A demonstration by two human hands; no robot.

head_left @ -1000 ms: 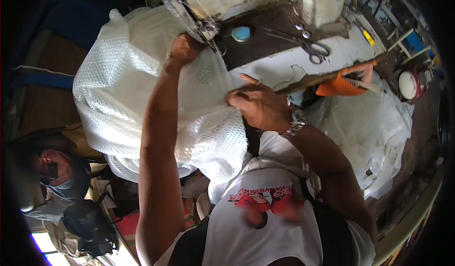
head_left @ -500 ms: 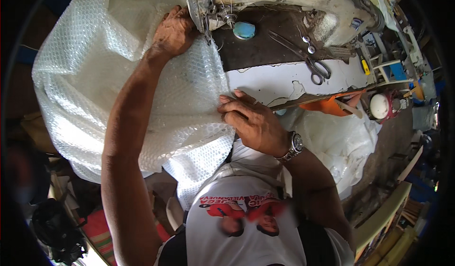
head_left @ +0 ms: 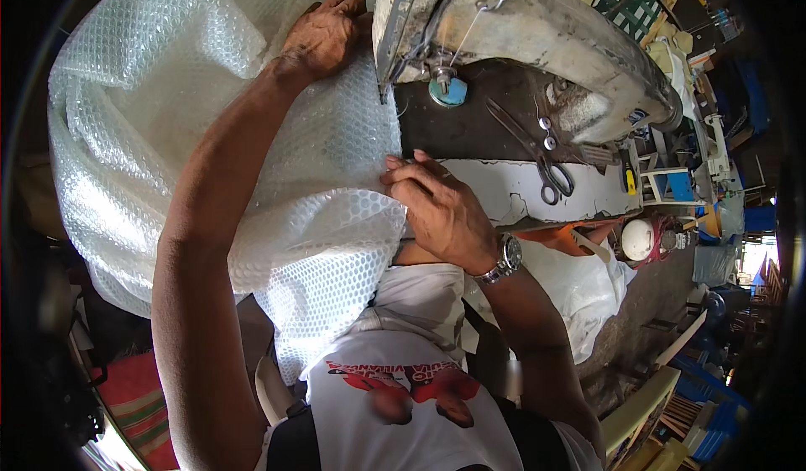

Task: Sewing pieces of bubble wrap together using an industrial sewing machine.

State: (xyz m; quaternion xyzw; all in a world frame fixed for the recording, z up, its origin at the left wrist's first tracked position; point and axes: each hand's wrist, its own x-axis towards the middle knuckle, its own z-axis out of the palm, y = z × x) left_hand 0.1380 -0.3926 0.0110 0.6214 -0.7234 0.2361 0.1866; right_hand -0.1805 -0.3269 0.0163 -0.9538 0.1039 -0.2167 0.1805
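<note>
A large sheet of clear bubble wrap [head_left: 323,148] drapes over the left of the worktable and hangs down toward my lap. Its right edge runs under the needle end of an old, worn sewing machine [head_left: 537,30]. My left hand [head_left: 326,39] is closed on the wrap just left of the machine head, fingers bent, their tips partly hidden. Nearer to me, my right hand [head_left: 441,211] has its fingers closed on the sheet's right edge; a watch is on that wrist. A corner of the wrap folds up beside the right hand.
Scissors [head_left: 537,156], small metal bobbins [head_left: 548,133] and a round blue item [head_left: 448,92] lie under the machine arm. A yellow-handled tool [head_left: 628,173] lies at the right end of a white board [head_left: 495,187]. More clear plastic [head_left: 571,295] and orange material [head_left: 554,239] hang below the table.
The view has shifted, so the machine and scissors sit differently in it. Both hands stay at the wrap. The wrap's near corner beside my right hand is folded up more.
</note>
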